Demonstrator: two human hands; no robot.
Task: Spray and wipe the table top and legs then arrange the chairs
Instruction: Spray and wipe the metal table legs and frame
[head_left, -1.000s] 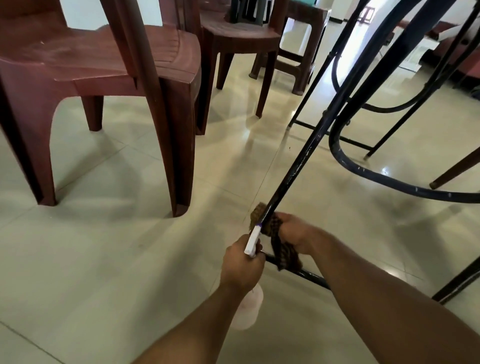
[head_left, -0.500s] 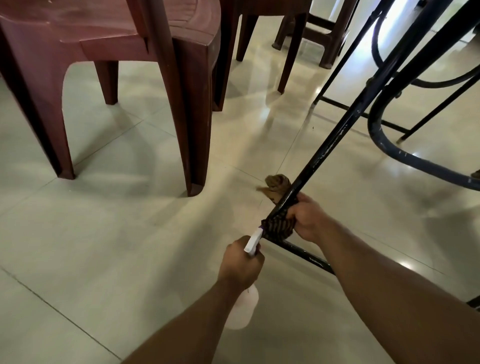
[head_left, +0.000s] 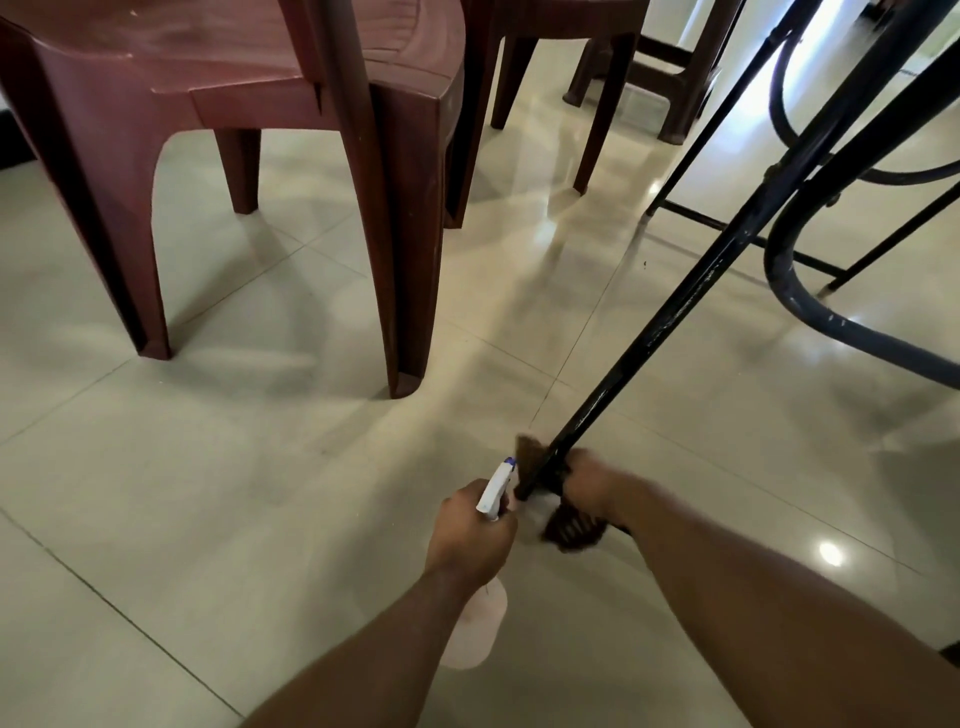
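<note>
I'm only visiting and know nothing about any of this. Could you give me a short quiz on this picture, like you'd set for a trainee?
1. Multiple choice: what does the left hand hold? A) a spray bottle B) a brush C) a cup
2. True or false: the maroon chair lies tipped over on the floor.
3. Fill the gap: the right hand grips a brown ____ round the black table leg, low near its foot.

Key: 1 A. 2 False: it stands upright on its legs. 3 cloth.
</note>
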